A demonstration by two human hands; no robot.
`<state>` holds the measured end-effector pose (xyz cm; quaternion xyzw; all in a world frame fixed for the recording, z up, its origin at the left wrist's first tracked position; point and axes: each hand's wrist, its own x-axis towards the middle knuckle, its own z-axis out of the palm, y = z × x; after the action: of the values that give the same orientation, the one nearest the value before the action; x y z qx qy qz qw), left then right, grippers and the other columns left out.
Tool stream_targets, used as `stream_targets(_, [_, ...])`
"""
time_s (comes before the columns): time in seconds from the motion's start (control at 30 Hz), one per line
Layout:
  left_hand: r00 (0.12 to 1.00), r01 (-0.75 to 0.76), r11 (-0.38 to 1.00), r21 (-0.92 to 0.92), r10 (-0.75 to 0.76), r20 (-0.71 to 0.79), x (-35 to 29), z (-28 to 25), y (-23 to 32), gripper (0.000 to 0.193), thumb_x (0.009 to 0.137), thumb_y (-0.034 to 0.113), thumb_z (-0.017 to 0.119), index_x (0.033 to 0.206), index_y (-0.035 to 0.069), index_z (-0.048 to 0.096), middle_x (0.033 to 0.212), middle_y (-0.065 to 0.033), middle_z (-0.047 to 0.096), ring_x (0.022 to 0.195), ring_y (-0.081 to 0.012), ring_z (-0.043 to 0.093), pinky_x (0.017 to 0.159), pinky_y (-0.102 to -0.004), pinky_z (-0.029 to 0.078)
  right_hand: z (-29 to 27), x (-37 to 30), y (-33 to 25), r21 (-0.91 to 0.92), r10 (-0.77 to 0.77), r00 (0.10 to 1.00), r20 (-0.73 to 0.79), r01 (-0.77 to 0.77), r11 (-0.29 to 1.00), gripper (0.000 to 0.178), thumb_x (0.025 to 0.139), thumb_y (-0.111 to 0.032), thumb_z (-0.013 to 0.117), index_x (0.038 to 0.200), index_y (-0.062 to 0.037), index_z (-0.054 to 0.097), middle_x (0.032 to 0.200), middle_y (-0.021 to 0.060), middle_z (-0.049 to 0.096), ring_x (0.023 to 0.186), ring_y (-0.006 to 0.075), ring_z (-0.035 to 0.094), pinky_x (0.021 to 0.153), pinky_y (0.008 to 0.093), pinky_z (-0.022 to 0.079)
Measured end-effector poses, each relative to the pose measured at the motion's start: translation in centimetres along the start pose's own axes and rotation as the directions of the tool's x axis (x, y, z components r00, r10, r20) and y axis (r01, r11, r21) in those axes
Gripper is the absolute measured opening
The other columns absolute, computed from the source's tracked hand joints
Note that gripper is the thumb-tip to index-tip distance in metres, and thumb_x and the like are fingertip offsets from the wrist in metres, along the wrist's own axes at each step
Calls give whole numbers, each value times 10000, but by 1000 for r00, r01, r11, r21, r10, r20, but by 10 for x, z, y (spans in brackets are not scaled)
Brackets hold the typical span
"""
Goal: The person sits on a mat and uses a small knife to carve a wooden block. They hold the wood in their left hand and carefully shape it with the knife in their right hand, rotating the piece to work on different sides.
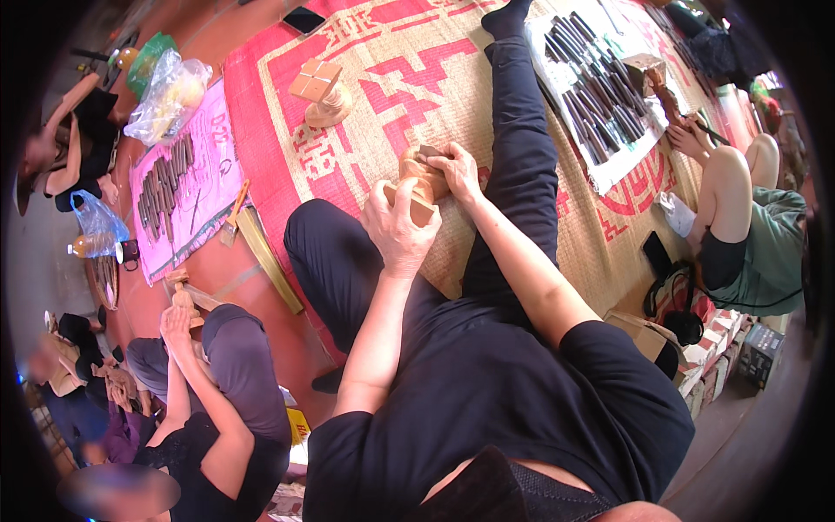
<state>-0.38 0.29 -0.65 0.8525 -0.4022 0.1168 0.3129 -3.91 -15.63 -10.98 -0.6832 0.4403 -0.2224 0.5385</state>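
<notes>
A pale wooden carving (423, 212) with a square block at its near end is between my hands, over the mat by my bent left leg. My left hand (398, 228) is closed around the block end, thumb and fingers on its sides. At the carving's rounded far end, my right hand (459, 177) pinches a small dark flat piece (429, 152) against the wood. This piece looks like folded sandpaper, but the fingers partly cover it. Ahead and to the left, another wooden carving (328, 106) with a square block on top stands on the mat.
The red and straw-coloured woven mat (383, 78) lies under me. Carving tools (596, 87) cover a white sheet at right; more tools (165, 191) lie on a pink sheet at left. A brush (233, 216) and phone (303, 20) lie nearby. Co-workers sit on both sides, holding wooden pieces.
</notes>
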Motion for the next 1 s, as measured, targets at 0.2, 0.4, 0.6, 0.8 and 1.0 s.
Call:
stream_targets(0.2, [1000,3,1000,-1,-3,-15,-5,2,4,562,622,261,808,1124,175,570,1087,-117,495,988,-309,548,801,-446,434,-8,37,22,49,131,988,-85,-127,991,247,704,-214,713,818,-9,634,787,183,662,782,314,642,719,396,486])
stream_targets(0.4, [998,54,998,-10,-54,-35,2,2,-2,557,620,265,814,1111,166,571,1061,-104,508,976,-302,551,778,-443,444,12,6,4,-15,47,998,48,-46,999,328,700,-333,744,863,-56,679,876,173,687,897,307,651,801,400,483])
stream_targets(0.6, [997,49,999,-25,-50,-53,-2,1,-2,538,628,246,801,1109,160,576,1059,-110,501,977,-305,548,776,-447,442,1,40,16,96,199,979,-45,-194,976,171,711,-118,722,797,-2,631,773,83,671,720,158,613,686,305,482])
stream_targets(0.8, [997,66,998,-20,-66,-32,0,1,-1,540,627,246,797,1111,156,573,1053,-110,499,977,-306,549,777,-452,439,11,8,26,104,105,992,75,-112,988,316,674,-258,775,848,-31,640,859,165,685,838,264,652,768,367,488])
stream_targets(1.0, [998,41,999,-20,-42,-40,2,3,3,546,627,236,791,1119,155,568,1065,-119,500,983,-314,546,786,-460,439,6,39,30,167,257,954,-155,-231,958,231,683,-151,750,800,-12,607,784,126,674,746,236,643,707,351,491])
